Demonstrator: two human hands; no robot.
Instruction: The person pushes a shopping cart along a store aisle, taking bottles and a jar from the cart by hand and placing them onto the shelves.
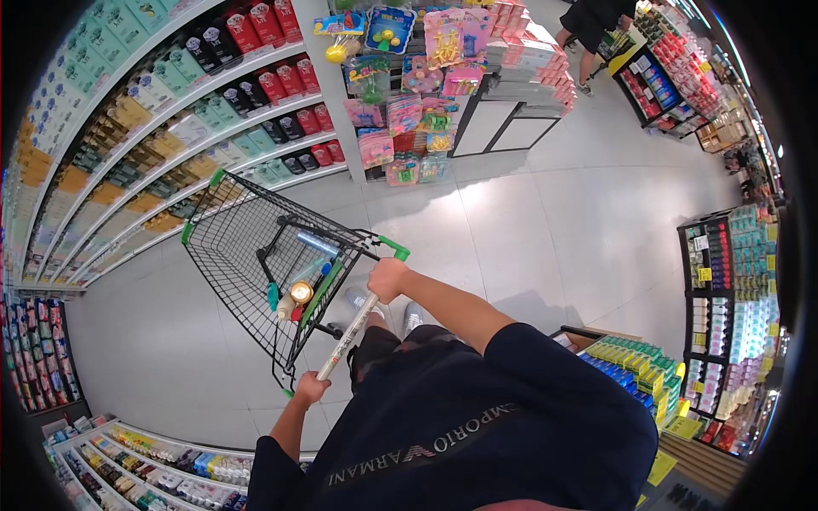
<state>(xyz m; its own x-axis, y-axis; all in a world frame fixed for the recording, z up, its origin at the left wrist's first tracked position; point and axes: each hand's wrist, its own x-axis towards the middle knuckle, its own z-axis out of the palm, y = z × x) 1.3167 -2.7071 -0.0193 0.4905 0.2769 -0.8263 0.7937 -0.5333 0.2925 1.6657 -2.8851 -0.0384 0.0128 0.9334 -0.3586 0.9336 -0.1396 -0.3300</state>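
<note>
A black wire shopping cart (234, 255) with green corner caps stands ahead of me, tilted across the view to the left. My left hand (312, 388) is closed around the near-left end of its pale handle bar (348, 336). The other end of the bar is wrapped by my right hand (389, 279), beside a green corner piece (393, 248). In the cart are a few goods: a light blue packet (318, 244), a container with a round gold-coloured top (301, 293), a cream bottle (285, 312) and some small coloured items I cannot make out.
Tall shelves (183, 85) of boxed bottles run along the left. A rack of hanging toys (409, 94) ends that row. Low shelves (162, 464) stand at the lower left. To the right are a stand of boxes (626, 366) and display racks (724, 298). Another person (588, 30) is at the top.
</note>
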